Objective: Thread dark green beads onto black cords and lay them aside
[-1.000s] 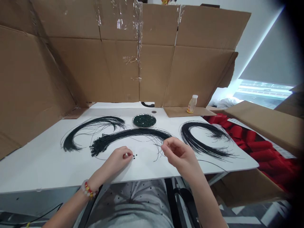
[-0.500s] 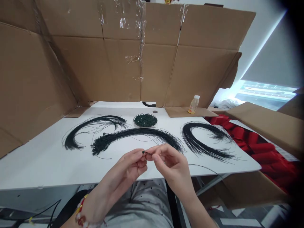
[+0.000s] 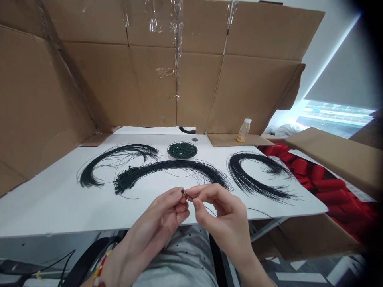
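Note:
My left hand point(image 3: 158, 215) pinches a small dark green bead point(image 3: 182, 191) between thumb and forefinger. My right hand point(image 3: 220, 211) holds the tip of a thin black cord point(image 3: 189, 196) against the bead, and I cannot tell whether the tip enters the bead. Both hands are above the table's near edge. Beyond them, three curved bundles of black cords lie on the white table point(image 3: 50, 207): a left bundle point(image 3: 103, 161), a middle bundle with beaded ends point(image 3: 173, 164), and a right bundle point(image 3: 243, 184). A round dish point(image 3: 182, 158) of green beads stands behind them.
Cardboard sheets point(image 3: 134, 79) stand along the far and left table edges. A small plastic bottle point(image 3: 243, 130) stands on a cardboard flap behind the table. Red cylindrical items point(image 3: 326, 191) fill an open carton at the right. My lap is below the near edge.
My hands have come together from their separate positions. The left hand has lifted a bead off the table, and the right hand has brought a cord tip to it.

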{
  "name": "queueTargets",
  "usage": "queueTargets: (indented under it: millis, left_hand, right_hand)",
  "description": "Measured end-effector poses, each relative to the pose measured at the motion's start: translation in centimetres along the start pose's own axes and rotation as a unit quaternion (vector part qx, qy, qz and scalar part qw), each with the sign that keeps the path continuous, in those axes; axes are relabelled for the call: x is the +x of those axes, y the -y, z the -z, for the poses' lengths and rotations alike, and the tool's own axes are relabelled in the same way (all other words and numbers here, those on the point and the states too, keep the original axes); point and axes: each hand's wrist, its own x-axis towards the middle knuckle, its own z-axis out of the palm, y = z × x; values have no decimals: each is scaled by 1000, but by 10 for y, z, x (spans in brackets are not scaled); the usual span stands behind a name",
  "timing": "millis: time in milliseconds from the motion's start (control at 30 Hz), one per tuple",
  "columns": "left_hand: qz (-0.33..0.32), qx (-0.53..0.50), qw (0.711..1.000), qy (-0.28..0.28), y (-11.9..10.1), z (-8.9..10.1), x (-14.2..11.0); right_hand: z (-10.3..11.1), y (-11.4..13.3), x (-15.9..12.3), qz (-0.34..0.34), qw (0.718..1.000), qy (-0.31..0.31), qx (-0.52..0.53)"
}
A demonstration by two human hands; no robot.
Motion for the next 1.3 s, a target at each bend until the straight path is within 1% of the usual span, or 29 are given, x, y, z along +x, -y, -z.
queueTargets:
  millis: [233,467,667,767,1000,1167,1300]
  left_hand:
    - [1,2,1000,22,-2,-2,-1]
    - [10,-11,1000,2,-1,-2,-1]
    - [-29,23,999,-12,0,-5,1]
    - [-30,27,999,-25,0,-5,1]
    - [-34,49,998,-29,0,-6,0]
    - [-74,108,991,-21,2,-2,0]
    - [-102,126,986,-43,5,-1,-1]
  right_hand:
    - [1,1,0,8,1000,-8,-23]
    - [2,1,-1,0,1000,-5,-29]
    - [1,3,-1,11,999,-7,-46]
    - [1,3,-1,6,999,-6,-37]
    - [1,4,0,-9,1000,-7,-29]
    - [0,4,-1,-7,1000,-15,-17]
    - [-3,3,-2,-24,999,-27,13]
